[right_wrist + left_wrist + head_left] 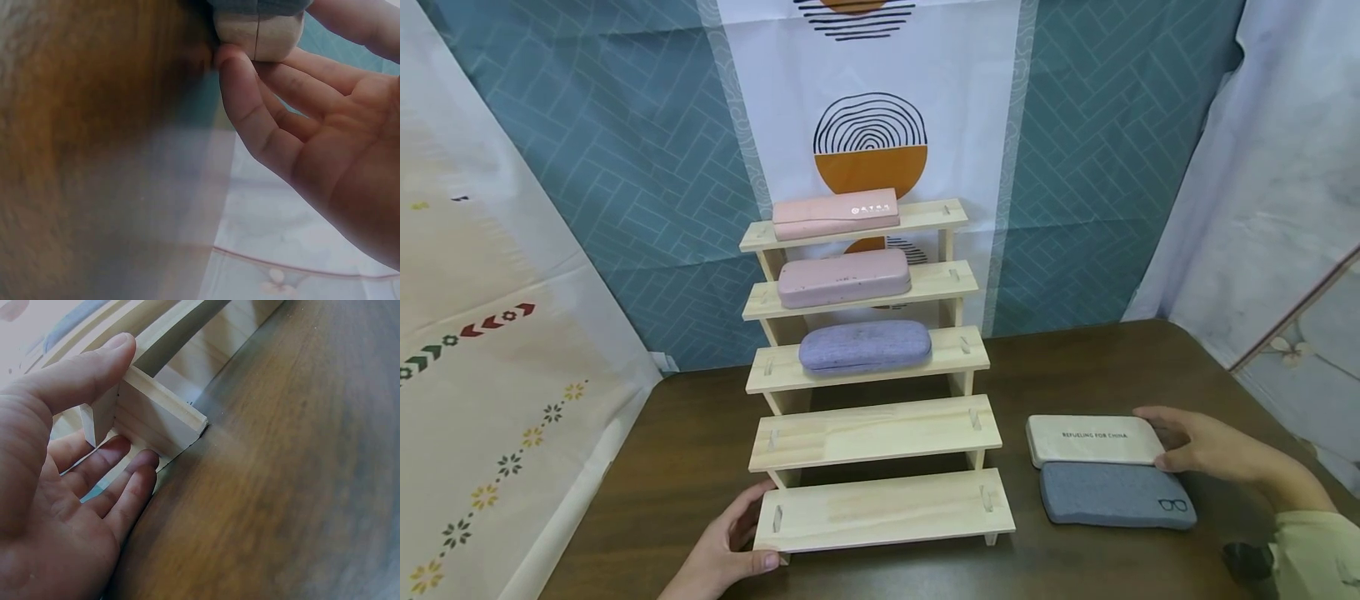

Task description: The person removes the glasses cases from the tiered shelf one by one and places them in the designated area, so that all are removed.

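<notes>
A pale wooden tiered display stand (880, 508) stands on the table. My left hand (726, 542) grips the left end of its lowest step, thumb at the front; in the left wrist view the left hand (69, 481) curls around the wooden end piece (156, 415). On the right, my right hand (1210, 446) pinches the right end of a white glasses case (1093, 439) with printed lettering. The right wrist view shows the right hand (331, 125) at the white case's end (259, 37). A grey-blue glasses case (1116, 496) lies directly in front of the white one.
Pink (835, 215), mauve (844, 279) and purple (865, 347) glasses cases rest on the three upper steps. The brown table (647, 467) spreads around the stand. Patterned cloth (1097, 167) hangs behind, with pale cloths at both sides.
</notes>
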A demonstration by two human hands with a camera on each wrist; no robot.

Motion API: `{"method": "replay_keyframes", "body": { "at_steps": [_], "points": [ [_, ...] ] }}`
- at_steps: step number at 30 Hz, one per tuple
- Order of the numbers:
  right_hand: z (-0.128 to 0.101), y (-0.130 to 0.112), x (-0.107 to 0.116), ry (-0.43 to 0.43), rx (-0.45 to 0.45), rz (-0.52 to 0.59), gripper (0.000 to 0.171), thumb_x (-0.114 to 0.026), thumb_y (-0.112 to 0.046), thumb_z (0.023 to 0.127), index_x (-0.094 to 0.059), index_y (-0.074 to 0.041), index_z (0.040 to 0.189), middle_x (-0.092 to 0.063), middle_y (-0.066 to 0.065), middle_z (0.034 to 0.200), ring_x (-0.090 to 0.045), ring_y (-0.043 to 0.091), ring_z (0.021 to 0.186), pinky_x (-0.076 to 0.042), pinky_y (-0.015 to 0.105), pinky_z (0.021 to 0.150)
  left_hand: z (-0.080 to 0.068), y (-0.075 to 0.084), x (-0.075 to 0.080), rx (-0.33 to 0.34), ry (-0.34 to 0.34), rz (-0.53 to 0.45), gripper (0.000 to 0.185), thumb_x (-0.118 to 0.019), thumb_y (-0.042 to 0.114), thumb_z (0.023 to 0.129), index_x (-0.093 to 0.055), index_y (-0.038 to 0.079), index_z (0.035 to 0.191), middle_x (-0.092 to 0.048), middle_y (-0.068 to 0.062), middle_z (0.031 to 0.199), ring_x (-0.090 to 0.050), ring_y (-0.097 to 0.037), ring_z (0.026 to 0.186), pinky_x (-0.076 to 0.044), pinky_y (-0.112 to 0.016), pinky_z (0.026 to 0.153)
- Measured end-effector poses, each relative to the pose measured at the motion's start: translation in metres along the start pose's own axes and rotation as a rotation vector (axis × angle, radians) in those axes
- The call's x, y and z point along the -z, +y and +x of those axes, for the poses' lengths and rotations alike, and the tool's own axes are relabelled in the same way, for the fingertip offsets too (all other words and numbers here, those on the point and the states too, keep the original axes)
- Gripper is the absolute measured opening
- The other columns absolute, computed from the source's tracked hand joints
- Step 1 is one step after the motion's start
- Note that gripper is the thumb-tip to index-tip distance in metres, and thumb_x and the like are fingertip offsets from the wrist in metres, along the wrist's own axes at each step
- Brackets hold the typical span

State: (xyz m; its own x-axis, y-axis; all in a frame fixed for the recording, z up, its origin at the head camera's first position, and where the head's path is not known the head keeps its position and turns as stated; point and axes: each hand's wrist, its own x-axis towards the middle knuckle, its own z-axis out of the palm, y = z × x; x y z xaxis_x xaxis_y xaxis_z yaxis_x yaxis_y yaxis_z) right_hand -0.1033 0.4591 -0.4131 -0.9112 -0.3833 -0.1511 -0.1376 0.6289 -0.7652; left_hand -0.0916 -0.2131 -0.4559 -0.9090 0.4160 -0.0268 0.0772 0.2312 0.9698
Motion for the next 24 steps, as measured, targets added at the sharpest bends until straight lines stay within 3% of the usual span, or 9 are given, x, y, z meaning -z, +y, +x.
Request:
{"method": "replay_keyframes", "body": {
  "at_steps": [3, 8, 11, 14, 16, 19, 22, 24],
  "points": [
    [0.0, -0.002, 0.0, 0.018, -0.008, -0.044, 0.072, -0.073, -0.007, 0.089, -0.033, 0.021, 0.143, -0.037, 0.047, 0.138, -0.053, -0.001, 0.108, -0.052, 0.025, 0.076, 0.0, 0.001, 0.0, 0.0, 0.004, 0.003, 0.081, -0.08, -0.001, 0.082, -0.036, -0.004, 0.15, -0.048, -0.026, 0.139, -0.056, -0.021, 0.118, -0.044, -0.027, 0.095],
    [-0.002, -0.01, 0.002, 0.064, -0.042, -0.169, 0.071, -0.075, -0.014, 0.09, -0.039, 0.018, 0.141, -0.045, 0.042, 0.137, -0.057, 0.026, 0.115, -0.051, 0.024, 0.078, 0.0, 0.002, -0.001, 0.01, 0.006, 0.009, 0.08, -0.079, 0.0, 0.082, -0.036, -0.004, 0.15, -0.047, -0.026, 0.14, -0.056, -0.021, 0.119, -0.045, -0.027, 0.095],
    [-0.005, -0.016, 0.004, 0.057, -0.081, -0.185, 0.076, -0.077, -0.017, 0.09, -0.036, 0.021, 0.141, -0.043, 0.044, 0.136, -0.055, 0.045, 0.117, -0.054, 0.033, 0.078, 0.0, 0.002, -0.002, 0.005, 0.004, 0.008, 0.079, -0.079, 0.0, 0.082, -0.037, -0.003, 0.149, -0.048, -0.025, 0.138, -0.057, -0.022, 0.118, -0.045, -0.028, 0.094],
    [-0.009, -0.022, 0.003, -0.001, -0.133, -0.178, 0.085, -0.078, -0.021, 0.09, -0.027, 0.023, 0.142, -0.036, 0.049, 0.137, -0.049, 0.055, 0.117, -0.054, 0.044, 0.078, 0.0, 0.001, -0.001, -0.01, 0.001, 0.01, 0.078, -0.079, -0.002, 0.082, -0.038, -0.003, 0.149, -0.049, -0.025, 0.135, -0.058, -0.022, 0.116, -0.046, -0.028, 0.093],
    [-0.011, -0.027, 0.002, -0.059, -0.174, -0.138, 0.094, -0.078, -0.023, 0.09, -0.018, 0.023, 0.145, -0.028, 0.052, 0.138, -0.049, 0.056, 0.113, -0.054, 0.051, 0.074, 0.0, 0.001, -0.001, -0.02, 0.001, 0.014, 0.077, -0.078, -0.002, 0.082, -0.038, -0.002, 0.148, -0.05, -0.024, 0.134, -0.058, -0.023, 0.115, -0.045, -0.027, 0.093],
    [-0.013, -0.033, -0.002, -0.115, -0.257, -0.044, 0.105, -0.079, -0.025, 0.09, -0.004, 0.017, 0.151, -0.018, 0.056, 0.137, -0.061, 0.049, 0.092, -0.054, 0.053, 0.064, 0.0, 0.0, -0.001, -0.026, 0.002, 0.02, 0.076, -0.078, -0.002, 0.082, -0.039, -0.001, 0.148, -0.05, -0.024, 0.132, -0.058, -0.023, 0.115, -0.045, -0.027, 0.093],
    [-0.014, -0.039, -0.006, -0.137, -0.385, 0.02, 0.113, -0.079, -0.03, 0.09, 0.005, 0.01, 0.154, -0.046, 0.05, 0.11, -0.065, 0.036, 0.065, -0.055, 0.048, 0.052, -0.001, 0.0, -0.001, -0.038, 0.001, 0.023, 0.076, -0.078, -0.003, 0.082, -0.04, -0.001, 0.147, -0.051, -0.024, 0.132, -0.058, -0.022, 0.114, -0.045, -0.026, 0.093],
    [-0.014, -0.042, -0.009, -0.137, -0.424, 0.003, 0.113, -0.078, -0.032, 0.09, 0.005, 0.01, 0.154, -0.06, 0.035, 0.087, -0.065, 0.034, 0.058, -0.055, 0.047, 0.051, -0.001, 0.0, -0.001, -0.047, 0.002, 0.024, 0.075, -0.078, -0.004, 0.082, -0.04, -0.002, 0.147, -0.051, -0.024, 0.132, -0.058, -0.021, 0.114, -0.045, -0.026, 0.093]
  ]
}}
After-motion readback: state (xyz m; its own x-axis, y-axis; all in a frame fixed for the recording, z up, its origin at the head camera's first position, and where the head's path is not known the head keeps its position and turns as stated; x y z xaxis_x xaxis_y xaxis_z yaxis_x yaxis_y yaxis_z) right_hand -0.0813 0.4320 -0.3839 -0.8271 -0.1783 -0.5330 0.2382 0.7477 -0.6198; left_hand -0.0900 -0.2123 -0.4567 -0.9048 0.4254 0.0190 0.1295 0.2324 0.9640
